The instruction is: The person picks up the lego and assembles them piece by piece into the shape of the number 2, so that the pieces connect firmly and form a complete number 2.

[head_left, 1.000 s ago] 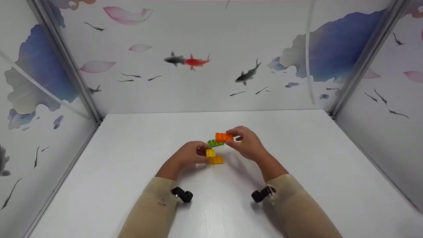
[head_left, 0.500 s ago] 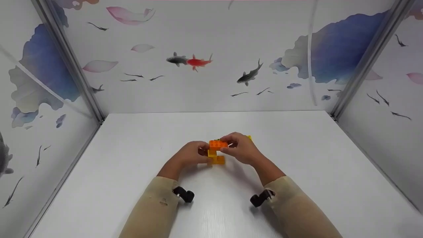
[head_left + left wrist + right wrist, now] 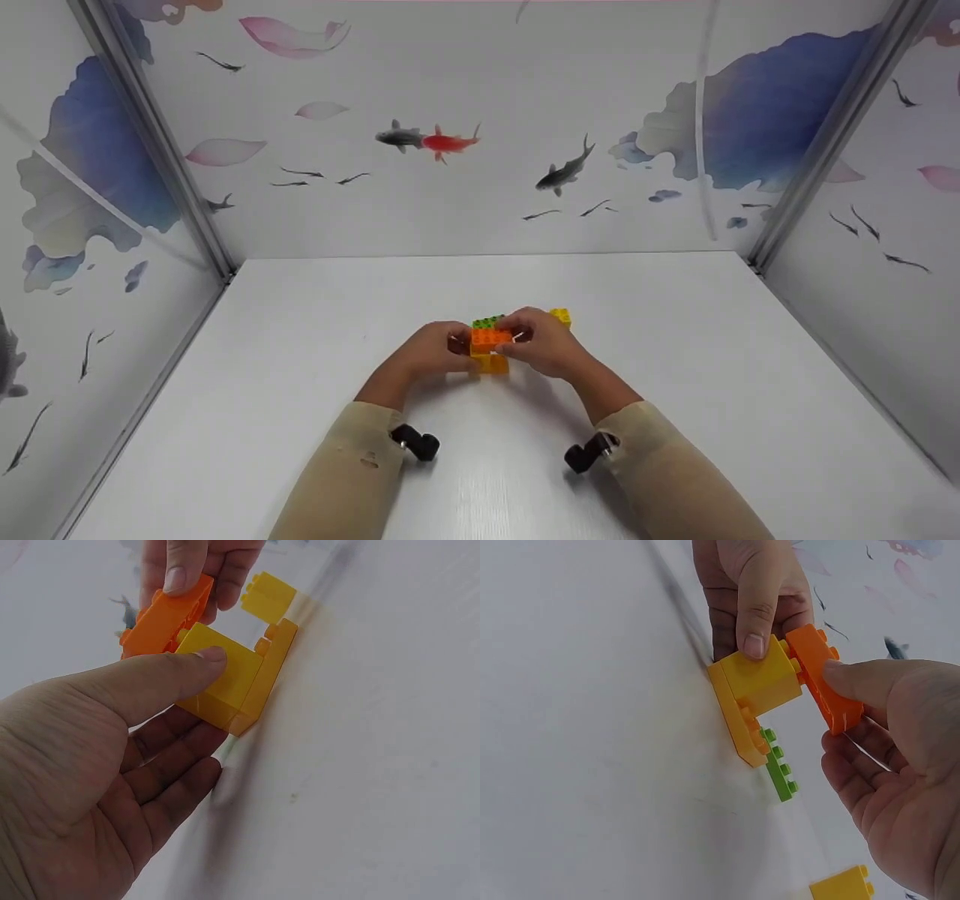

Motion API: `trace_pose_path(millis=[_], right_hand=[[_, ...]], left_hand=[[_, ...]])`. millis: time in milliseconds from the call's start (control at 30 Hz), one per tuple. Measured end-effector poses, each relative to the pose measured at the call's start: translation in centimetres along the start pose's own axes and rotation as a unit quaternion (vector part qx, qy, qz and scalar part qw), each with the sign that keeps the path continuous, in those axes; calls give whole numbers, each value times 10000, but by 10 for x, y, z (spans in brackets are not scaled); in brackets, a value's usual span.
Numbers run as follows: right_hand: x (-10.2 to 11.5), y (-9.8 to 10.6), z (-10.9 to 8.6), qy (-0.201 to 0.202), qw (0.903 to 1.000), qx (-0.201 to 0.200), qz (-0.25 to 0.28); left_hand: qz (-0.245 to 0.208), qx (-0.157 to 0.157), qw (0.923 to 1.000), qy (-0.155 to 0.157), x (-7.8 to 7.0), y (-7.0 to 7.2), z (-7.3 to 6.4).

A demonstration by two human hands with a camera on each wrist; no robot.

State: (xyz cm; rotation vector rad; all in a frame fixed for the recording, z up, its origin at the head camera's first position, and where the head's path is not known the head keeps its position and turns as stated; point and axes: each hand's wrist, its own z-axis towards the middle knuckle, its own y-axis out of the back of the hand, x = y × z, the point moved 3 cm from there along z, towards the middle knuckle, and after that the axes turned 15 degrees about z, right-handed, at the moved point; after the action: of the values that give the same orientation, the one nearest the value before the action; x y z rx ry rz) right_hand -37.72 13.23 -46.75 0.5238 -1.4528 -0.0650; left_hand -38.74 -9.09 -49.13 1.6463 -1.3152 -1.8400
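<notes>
My left hand [image 3: 431, 349] holds a yellow toy building brick [image 3: 761, 682] joined on top of a thin amber brick [image 3: 493, 366], its thumb pressed against the yellow side. In my right hand [image 3: 545, 345] is an orange studded brick [image 3: 487, 340], pinched between thumb and fingers. It sits over the yellow brick's studs; in the right wrist view it is tilted, and some studs [image 3: 795, 664] show in the gap between the two. One end of the amber brick sticks out, with bare studs. The head view hides most of the yellow brick behind the orange one.
A thin green brick [image 3: 780, 772] lies just behind the joined bricks. Another yellow brick [image 3: 561, 316] stands on the white table [image 3: 300, 420] beyond my right hand. Printed panels [image 3: 480, 202] enclose the table at the back and sides.
My right hand has brought the orange brick left and down, from above the green brick onto the yellow brick. The far yellow brick has come into sight. My left hand has stayed almost still.
</notes>
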Motion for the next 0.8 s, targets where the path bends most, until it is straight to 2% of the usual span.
trace_pose_path(millis=[233, 800], right_hand=[[0, -3, -3, 249, 9996, 155, -61], [0, -2, -1, 120, 9998, 117, -142]], left_hand=[[49, -3, 10000, -20, -2, 1, -2], [-74, -17, 10000, -36, 0, 2, -1]])
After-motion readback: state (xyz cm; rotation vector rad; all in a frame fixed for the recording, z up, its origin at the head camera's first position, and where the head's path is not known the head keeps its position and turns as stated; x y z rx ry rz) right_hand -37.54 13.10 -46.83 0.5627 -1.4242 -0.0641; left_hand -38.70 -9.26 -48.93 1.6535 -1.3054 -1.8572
